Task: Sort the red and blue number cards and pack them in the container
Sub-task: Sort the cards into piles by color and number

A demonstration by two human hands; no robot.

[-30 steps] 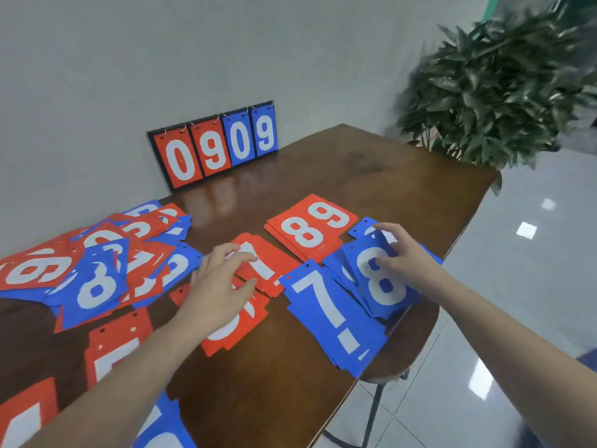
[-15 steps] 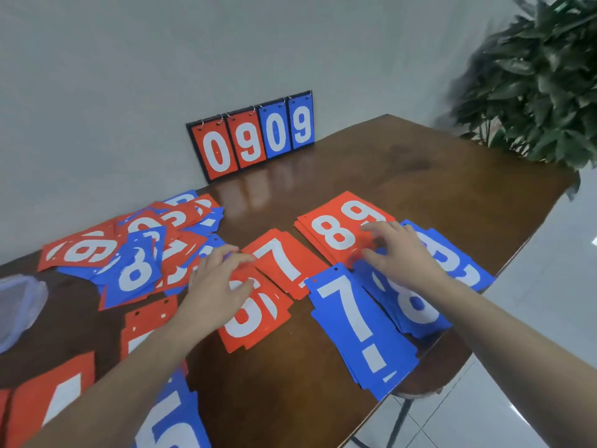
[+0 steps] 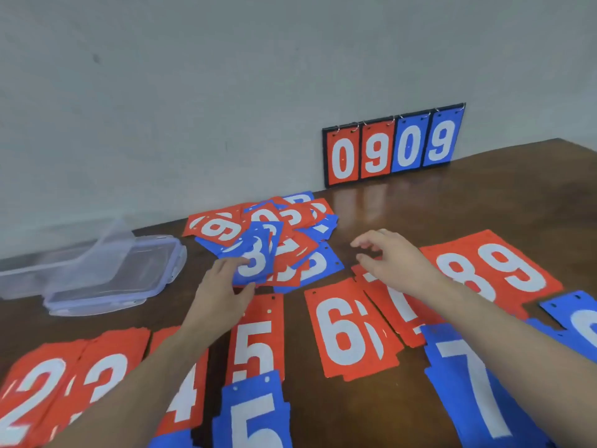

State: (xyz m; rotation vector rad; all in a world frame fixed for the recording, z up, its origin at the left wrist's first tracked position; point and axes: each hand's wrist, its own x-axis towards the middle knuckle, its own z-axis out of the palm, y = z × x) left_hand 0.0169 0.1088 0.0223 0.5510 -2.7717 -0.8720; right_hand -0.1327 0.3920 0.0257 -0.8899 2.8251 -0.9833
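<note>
the fingers [image 3: 240, 263] of the left hand [image 3: 223, 294] pinched the near edge of a blue 3 card [image 3: 255, 260], thumb under and fingers on top, at the front of the unsorted pile [image 3: 274, 240]. the fingers [image 3: 363, 244] of the right hand [image 3: 392, 265] hung loosely curled and apart, holding nothing, just above the red 7 stack [image 3: 400, 313] and near the pile's right edge.

the worktop [image 3: 452, 205] carried everything. a scoreboard stand [image 3: 392, 145] reading 0909 leaned at the wall. the mixed pile sat mid-worktop, red and blue cards overlapping at odd angles. nearer the person lay sorted red stacks: 2 [image 3: 29, 399], 3 [image 3: 106, 373], 4 [image 3: 185, 402], 5 [image 3: 256, 341], 6 [image 3: 345, 331], 7, then 8 and 9 [image 3: 491, 273]. blue stacks of 5 [image 3: 258, 415] and 7 [image 3: 471, 383] overlapped the front row, with another blue stack [image 3: 578, 321] at the far right. the clear plastic container [image 3: 106, 279] lay left of the pile, well apart from both hands, its lid [image 3: 38, 263] apparently off beside it.

the likely trouble was that the blue 3 lay tangled with others, so pulling it could drag neighbours along or scatter the pile into the sorted rows. the cards looked thin and slick, so two might lift as one. no blue 3 stack was visible, so it could be misplaced.
</note>
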